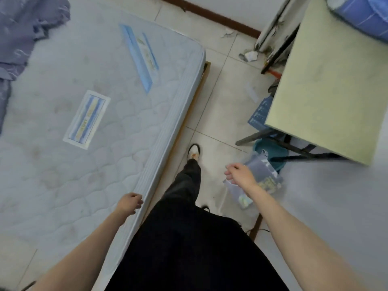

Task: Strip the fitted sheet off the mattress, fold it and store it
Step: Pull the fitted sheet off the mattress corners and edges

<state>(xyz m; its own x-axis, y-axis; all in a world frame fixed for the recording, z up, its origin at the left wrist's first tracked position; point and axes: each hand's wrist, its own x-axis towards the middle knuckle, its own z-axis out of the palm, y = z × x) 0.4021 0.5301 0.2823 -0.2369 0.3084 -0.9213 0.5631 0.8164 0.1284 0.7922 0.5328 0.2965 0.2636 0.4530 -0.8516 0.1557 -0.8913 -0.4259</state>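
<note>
The fitted sheet [23,34] is a greyish-purple cloth with a faint pale pattern, lying rumpled and bunched in deep folds at the far left corner of the mattress [88,127], whose quilted white top with two blue-striped labels is otherwise bare. The left hand [129,203] hangs over the mattress's near right edge with fingers loosely curled, holding nothing, while the right hand [239,174] hangs over the tiled floor [222,106] beside the bed, fingers relaxed and empty, above a clear plastic bag [260,181] near the yellow-green bench [327,85].
</note>
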